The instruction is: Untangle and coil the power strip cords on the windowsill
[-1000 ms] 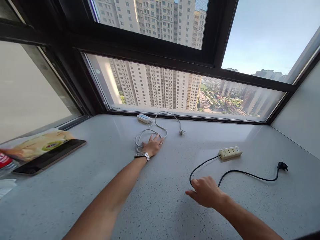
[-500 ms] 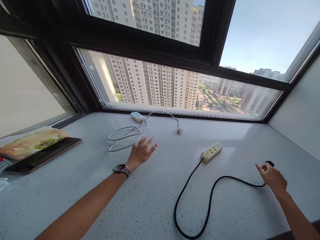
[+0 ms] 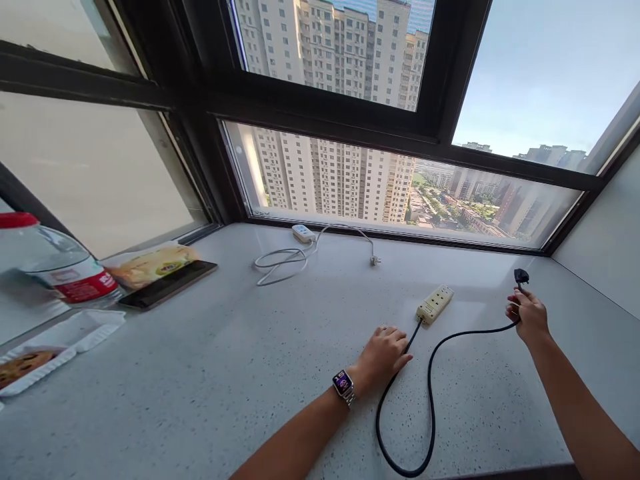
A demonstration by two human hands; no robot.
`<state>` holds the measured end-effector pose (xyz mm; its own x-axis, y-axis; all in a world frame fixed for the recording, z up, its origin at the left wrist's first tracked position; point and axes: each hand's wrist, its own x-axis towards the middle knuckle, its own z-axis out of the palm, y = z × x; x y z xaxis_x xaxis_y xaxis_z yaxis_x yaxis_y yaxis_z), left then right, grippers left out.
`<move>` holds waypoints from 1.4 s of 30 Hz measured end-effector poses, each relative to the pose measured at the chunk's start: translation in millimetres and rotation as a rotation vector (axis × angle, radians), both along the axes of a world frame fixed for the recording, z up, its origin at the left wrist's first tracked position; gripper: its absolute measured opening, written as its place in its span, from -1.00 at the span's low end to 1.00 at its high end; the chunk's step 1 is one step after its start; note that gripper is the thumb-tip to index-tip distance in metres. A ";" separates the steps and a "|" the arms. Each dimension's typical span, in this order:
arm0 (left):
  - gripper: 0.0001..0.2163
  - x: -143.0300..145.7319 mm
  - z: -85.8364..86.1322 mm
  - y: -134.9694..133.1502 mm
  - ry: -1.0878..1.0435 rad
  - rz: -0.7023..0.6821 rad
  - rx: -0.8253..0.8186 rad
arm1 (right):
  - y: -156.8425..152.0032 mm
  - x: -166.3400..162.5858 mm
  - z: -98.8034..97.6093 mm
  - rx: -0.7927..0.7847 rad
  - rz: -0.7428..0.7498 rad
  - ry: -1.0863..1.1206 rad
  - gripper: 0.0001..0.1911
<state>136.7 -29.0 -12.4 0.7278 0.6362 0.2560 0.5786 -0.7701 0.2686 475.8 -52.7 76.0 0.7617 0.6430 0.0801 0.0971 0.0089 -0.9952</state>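
A cream power strip (image 3: 435,303) lies on the grey speckled sill (image 3: 240,360), with a black cord (image 3: 430,387) looping toward me. My right hand (image 3: 524,315) is closed round the cord just below its black plug (image 3: 521,275), holding the plug end up off the sill. My left hand (image 3: 384,352), wearing a watch, rests on the sill with its fingers curled over the cord close to the strip. Farther back lies a white power strip (image 3: 303,233) with its coiled white cord (image 3: 283,261) and plug (image 3: 373,260).
At the left stand a plastic bottle with a red cap (image 3: 47,263), a dark tablet (image 3: 167,283) under a yellow packet (image 3: 150,263), and a white tray (image 3: 55,343) with food. Dark window frames (image 3: 350,127) border the sill at the back and a wall (image 3: 607,233) closes the right.
My left hand left the white cord and moved right onto the black cord. My right hand went from the cord's middle to its plug end and lifted it.
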 end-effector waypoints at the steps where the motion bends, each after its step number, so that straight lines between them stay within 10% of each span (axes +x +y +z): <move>1: -0.74 -1.9 1.6 1.4 -0.025 0.022 -0.016 | 5.8 -22.5 5.2 0.121 0.092 0.032 -0.61; 5: -0.69 -23.2 4.4 8.1 -0.197 0.146 -0.121 | 18.5 -122.1 3.3 0.240 0.411 -0.014 -0.59; 10: -0.57 -41.5 5.1 20.3 -0.478 0.267 -0.281 | 21.3 -210.0 -44.4 0.222 0.616 -0.312 -0.56; 15: -0.51 -36.2 7.7 23.8 -0.846 0.220 -0.543 | 10.9 -241.2 -88.4 0.155 0.824 -0.625 -0.60; 21: -0.62 -41.9 24.8 25.6 -1.313 0.210 -1.008 | 3.0 -243.5 -92.2 -0.020 1.199 -0.910 -0.73; 29: -0.63 -105.9 47.2 52.8 -1.981 0.186 -1.013 | 26.2 -186.8 -70.7 -0.061 0.912 -0.939 -0.60; 42: -0.61 -117.8 61.0 55.6 -1.961 0.516 -0.279 | 33.9 -170.3 -77.0 -0.048 0.639 -0.986 -0.60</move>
